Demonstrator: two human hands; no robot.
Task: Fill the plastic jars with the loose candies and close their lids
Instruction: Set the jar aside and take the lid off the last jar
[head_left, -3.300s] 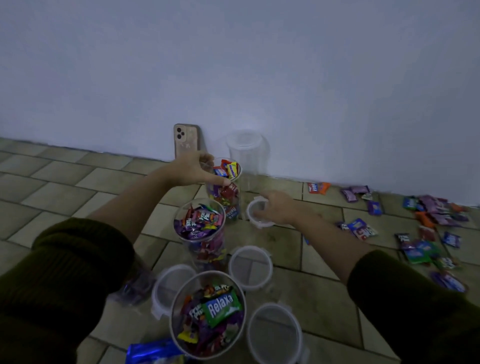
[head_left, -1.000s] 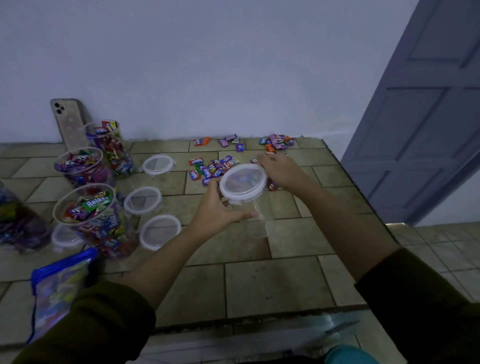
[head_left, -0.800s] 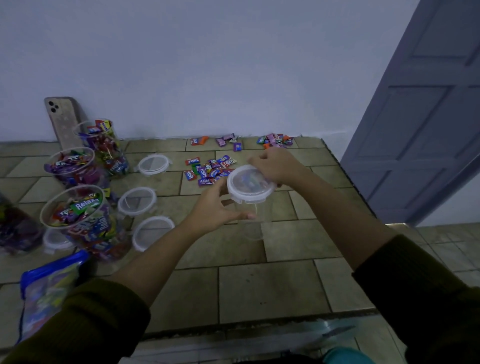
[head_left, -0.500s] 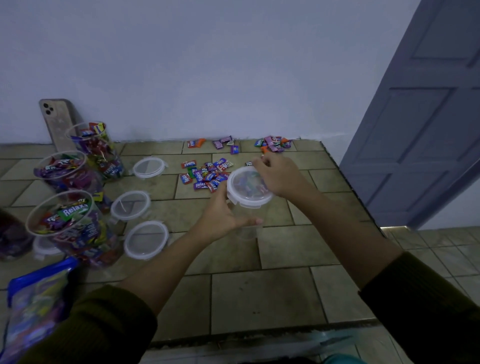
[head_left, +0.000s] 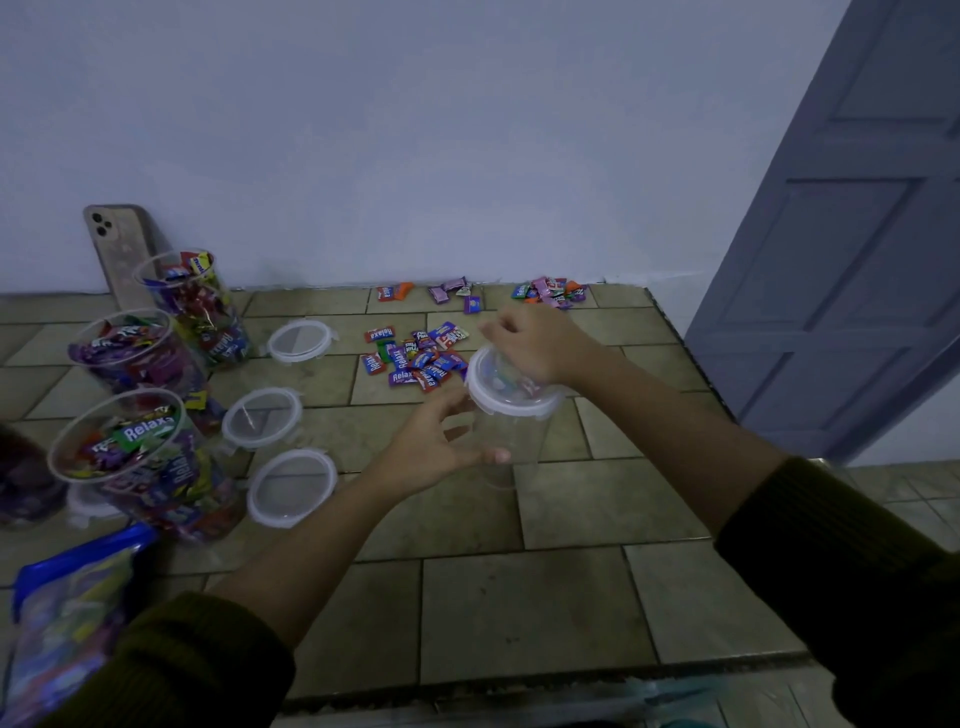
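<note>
The left hand (head_left: 436, 452) holds an empty jar (head_left: 511, 441) of clear plastic just above the table (head_left: 519, 608), fingers wrapped round its far side and the thumb across the near side. A white-rimmed lid (head_left: 511, 397) sits on the jar's mouth. The right hand (head_left: 535, 343) is on top of it, fingers curled down over the far edge and gripping the lid there; whether the lid is clipped down cannot be told.

Just behind the jar lies a heap of loose candies (head_left: 415, 358) in red, blue and purple wrappers. More candies lie along the wall in two small groups, one at the middle (head_left: 452, 293) and one further right (head_left: 550, 291).

On the left stand three open jars full of candies – the far jar (head_left: 192, 306), the middle jar (head_left: 135, 358) and the near jar (head_left: 140, 462) – in a row running toward the camera. Beside them three spare lids lie flat on the tiles: the far one (head_left: 301, 340), the middle one (head_left: 262, 418) and the near one (head_left: 291, 488).

A phone (head_left: 122, 249) leans against the wall behind the far jar. A blue bag (head_left: 67, 613) lies at the near left corner. On the right stands a grey panelled door (head_left: 857, 234).
</note>
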